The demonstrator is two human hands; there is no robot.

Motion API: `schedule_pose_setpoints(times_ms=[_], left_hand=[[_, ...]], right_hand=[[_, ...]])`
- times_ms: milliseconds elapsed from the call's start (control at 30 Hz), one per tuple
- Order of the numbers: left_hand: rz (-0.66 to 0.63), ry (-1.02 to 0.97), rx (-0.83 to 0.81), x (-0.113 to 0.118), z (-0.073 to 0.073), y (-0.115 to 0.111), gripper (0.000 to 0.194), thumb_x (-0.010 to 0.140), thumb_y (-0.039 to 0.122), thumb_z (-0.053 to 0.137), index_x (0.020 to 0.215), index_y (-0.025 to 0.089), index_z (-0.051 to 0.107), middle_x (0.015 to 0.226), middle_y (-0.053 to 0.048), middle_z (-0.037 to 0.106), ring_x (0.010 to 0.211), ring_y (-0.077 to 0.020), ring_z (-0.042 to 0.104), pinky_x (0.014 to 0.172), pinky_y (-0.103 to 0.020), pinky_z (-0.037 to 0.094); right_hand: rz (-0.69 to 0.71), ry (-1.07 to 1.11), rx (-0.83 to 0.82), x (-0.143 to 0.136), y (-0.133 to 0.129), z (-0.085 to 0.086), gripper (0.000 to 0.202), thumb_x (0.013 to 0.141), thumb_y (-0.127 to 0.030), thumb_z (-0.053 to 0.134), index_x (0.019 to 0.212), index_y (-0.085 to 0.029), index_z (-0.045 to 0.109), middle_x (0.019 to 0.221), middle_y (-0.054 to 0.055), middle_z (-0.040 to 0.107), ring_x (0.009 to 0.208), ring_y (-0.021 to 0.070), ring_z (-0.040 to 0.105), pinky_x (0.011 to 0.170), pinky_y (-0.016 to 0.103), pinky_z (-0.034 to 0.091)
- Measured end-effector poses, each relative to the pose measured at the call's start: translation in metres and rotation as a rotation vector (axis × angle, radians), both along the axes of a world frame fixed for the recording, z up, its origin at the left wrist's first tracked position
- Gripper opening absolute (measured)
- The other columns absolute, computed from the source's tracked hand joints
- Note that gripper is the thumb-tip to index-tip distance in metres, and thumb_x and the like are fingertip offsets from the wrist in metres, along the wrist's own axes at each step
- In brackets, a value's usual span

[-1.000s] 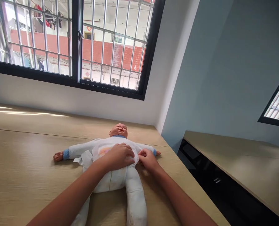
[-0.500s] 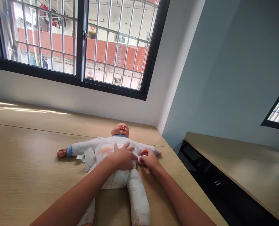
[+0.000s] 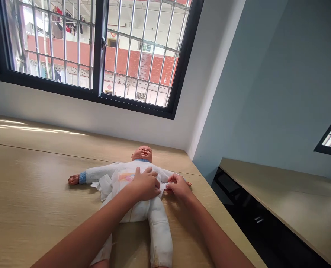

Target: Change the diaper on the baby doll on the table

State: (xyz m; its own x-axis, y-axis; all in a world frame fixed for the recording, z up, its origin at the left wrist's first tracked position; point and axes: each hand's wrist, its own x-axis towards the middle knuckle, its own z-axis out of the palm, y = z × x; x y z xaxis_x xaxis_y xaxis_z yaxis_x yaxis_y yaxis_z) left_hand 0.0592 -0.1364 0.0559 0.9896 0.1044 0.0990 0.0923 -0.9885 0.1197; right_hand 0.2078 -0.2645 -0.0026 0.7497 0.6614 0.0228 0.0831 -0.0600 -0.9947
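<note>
A baby doll [image 3: 141, 152] in a white suit with blue cuffs lies on its back on a wooden table [image 3: 28, 193], arms spread, legs toward me. A white diaper [image 3: 118, 179] with a pastel print covers its belly. My left hand [image 3: 145, 185] lies flat on the diaper's front, pressing it down. My right hand [image 3: 178, 187] pinches the diaper's side tab at the doll's hip, right beside my left fingertips. A loose diaper flap [image 3: 103, 184] sticks out on the doll's other side.
The table runs back to a white wall under a barred window [image 3: 98, 52]. To the right is a gap, then a second wooden counter [image 3: 279, 193] with dark drawers below. A blue-grey wall [image 3: 266, 82] stands at the right.
My left hand shifted slightly on the diaper and its fingers spread. My right hand stays pinching at the doll's hip. The camera tilted a little.
</note>
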Motion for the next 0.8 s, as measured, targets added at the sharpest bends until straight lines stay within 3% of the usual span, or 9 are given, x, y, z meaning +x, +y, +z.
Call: schedule_pose_setpoints(times_ms=[100,200,333,467,633,800], left_hand=[[-0.005,0.041,0.014,0.000,-0.005,-0.002,0.035,0.085,0.034,0.058,0.116,0.040,0.072,0.154,-0.006,0.044,0.146,-0.0428,0.022,0.102,-0.085,0.006],[0.028,0.096,0.020,-0.001,-0.002,-0.005,0.037,0.085,0.034,0.057,0.118,0.039,0.071,0.160,-0.004,0.034,0.149,-0.0446,0.013,0.103,-0.085,0.010],[0.087,0.098,0.039,0.002,0.004,-0.011,0.032,0.090,0.039,0.049,0.104,0.030,0.076,0.156,-0.009,0.039,0.147,-0.0456,0.020,0.100,-0.084,0.022],[0.114,0.064,0.046,0.010,-0.002,-0.013,0.031,0.090,0.036,0.049,0.099,0.026,0.076,0.148,-0.012,0.047,0.144,-0.0459,0.024,0.098,-0.083,0.025],[0.123,0.007,0.013,0.014,-0.011,-0.010,0.028,0.083,0.031,0.056,0.102,0.027,0.077,0.150,-0.012,0.045,0.143,-0.0453,0.023,0.099,-0.083,0.021],[0.123,-0.002,0.011,0.014,-0.011,-0.007,0.031,0.082,0.036,0.058,0.108,0.033,0.073,0.148,-0.009,0.047,0.142,-0.0417,0.026,0.101,-0.080,0.023]], right_hand=[[0.019,-0.002,0.026,0.001,0.000,0.000,0.026,0.052,-0.014,0.067,0.073,-0.019,0.053,0.065,-0.006,0.060,0.058,0.0121,0.063,0.061,0.027,0.055],[0.036,0.002,0.015,0.004,-0.001,-0.001,0.029,0.050,-0.016,0.070,0.073,-0.019,0.052,0.064,-0.005,0.060,0.057,0.0124,0.062,0.059,0.027,0.054],[0.047,0.009,0.002,0.007,-0.002,-0.003,0.032,0.048,-0.019,0.072,0.072,-0.019,0.051,0.062,-0.006,0.060,0.055,0.0131,0.062,0.057,0.027,0.053],[0.059,0.012,0.004,0.006,-0.003,-0.003,0.033,0.049,-0.020,0.074,0.072,-0.019,0.050,0.063,-0.005,0.060,0.057,0.0137,0.062,0.059,0.028,0.053],[0.095,-0.084,0.061,0.001,-0.004,0.001,0.032,0.056,-0.025,0.079,0.074,-0.018,0.054,0.063,-0.005,0.060,0.060,0.0107,0.057,0.062,0.025,0.049],[0.092,-0.147,0.080,-0.002,-0.003,0.003,0.036,0.056,-0.031,0.085,0.074,-0.017,0.057,0.064,-0.003,0.063,0.062,0.0124,0.057,0.061,0.024,0.046]])
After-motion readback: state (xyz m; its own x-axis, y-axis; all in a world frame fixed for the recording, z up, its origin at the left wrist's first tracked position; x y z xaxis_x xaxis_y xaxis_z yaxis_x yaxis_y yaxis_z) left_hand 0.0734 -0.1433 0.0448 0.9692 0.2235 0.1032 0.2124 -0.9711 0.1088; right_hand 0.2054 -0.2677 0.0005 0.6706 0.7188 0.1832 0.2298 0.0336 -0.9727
